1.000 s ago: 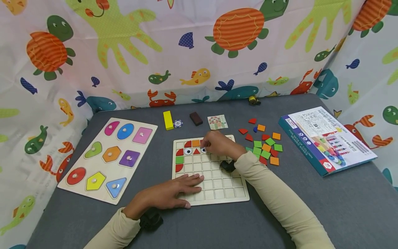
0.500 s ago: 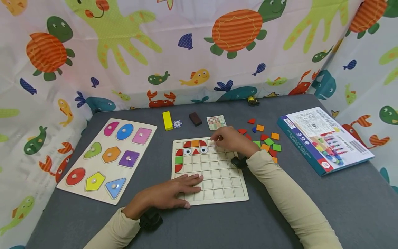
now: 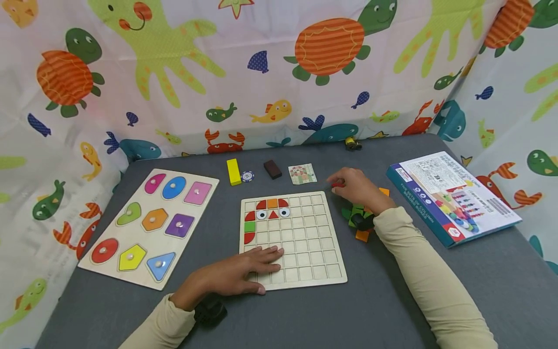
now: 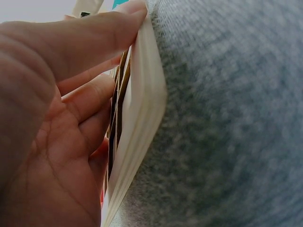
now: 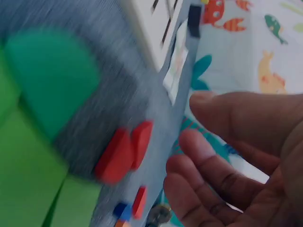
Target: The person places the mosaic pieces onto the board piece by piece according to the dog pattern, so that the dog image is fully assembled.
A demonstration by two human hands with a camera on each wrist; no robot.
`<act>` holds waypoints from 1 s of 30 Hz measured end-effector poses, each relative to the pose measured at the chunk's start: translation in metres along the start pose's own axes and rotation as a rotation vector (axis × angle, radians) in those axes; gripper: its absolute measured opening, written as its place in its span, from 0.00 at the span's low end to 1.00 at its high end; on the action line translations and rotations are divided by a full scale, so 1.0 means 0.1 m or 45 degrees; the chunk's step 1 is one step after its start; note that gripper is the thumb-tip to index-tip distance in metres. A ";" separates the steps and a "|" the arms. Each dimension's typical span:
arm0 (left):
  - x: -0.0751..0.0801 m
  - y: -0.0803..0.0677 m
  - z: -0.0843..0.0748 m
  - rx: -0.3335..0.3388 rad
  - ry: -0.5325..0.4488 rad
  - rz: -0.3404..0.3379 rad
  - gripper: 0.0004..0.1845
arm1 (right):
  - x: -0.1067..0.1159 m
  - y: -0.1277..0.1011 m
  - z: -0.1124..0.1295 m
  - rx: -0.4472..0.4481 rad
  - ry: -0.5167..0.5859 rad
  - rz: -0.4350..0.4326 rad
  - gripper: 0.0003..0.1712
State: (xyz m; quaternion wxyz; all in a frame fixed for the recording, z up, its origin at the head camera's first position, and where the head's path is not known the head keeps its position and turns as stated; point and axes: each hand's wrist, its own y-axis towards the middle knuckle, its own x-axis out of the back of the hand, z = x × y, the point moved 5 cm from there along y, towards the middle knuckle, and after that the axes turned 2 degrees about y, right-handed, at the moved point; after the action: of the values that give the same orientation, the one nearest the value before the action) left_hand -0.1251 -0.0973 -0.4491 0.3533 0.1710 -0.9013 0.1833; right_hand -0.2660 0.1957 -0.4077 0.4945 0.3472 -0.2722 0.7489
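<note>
I see two hands over a grey table (image 3: pixel 436 291); my left hand (image 3: pixel 237 274) lies flat with straight fingers on the near edge of one wooden grid board (image 3: pixel 305 232), pressing it down; the left wrist view shows the thumb along the board's edge (image 4: pixel 142 137).

On that board, beyond the left hand's fingertips, I count eight placed pieces: four red quarter-rounds, one orange square, one red triangle, one green square (image 3: pixel 250 226), and two white eye tiles (image 3: pixel 261 214), all in the far left corner.

My right hand (image 3: pixel 355 189) hovers over the pile of loose tiles (image 3: pixel 359 228) just right of the board; its fingers are loosely curled and apart in the right wrist view (image 5: pixel 208 156), holding nothing there; a red tile (image 3: pixel 336 184) lies at the fingertips, touching or just short, I cannot tell which; in the blurred wrist view two red pieces (image 5: pixel 123 151) sit just beside the fingers.

Far left of the left hand lies one shape puzzle (image 3: pixel 150 223) with nine knobbed shapes; beyond the board sit one yellow block (image 3: pixel 233 171), one poker chip (image 3: pixel 247 176), one dark brown block (image 3: pixel 272 169) and one small pattern card (image 3: pixel 302 173); right of the right hand lies one blue box (image 3: pixel 453 196).
</note>
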 end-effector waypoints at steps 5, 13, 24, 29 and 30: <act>0.00 0.00 0.00 -0.004 -0.002 -0.001 0.32 | 0.06 -0.01 -0.17 -0.058 -0.042 -0.011 0.20; -0.01 0.00 0.01 -0.010 0.005 -0.003 0.32 | 0.01 0.04 -0.27 -0.074 -0.044 -0.007 0.19; 0.01 -0.01 -0.01 -0.015 0.013 -0.004 0.33 | -0.02 0.10 -0.22 -0.167 -0.067 -0.024 0.12; 0.01 -0.01 -0.01 -0.004 0.008 0.003 0.33 | -0.01 0.09 -0.16 -0.108 -0.029 -0.056 0.08; 0.01 -0.01 -0.01 0.000 0.008 0.004 0.32 | -0.01 0.09 -0.15 -0.103 -0.019 -0.060 0.08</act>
State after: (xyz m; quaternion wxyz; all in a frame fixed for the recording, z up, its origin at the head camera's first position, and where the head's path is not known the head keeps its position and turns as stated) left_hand -0.1246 -0.0980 -0.4480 0.3559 0.1688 -0.9005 0.1844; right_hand -0.2778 0.2029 -0.4185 0.5234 0.3390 -0.2977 0.7229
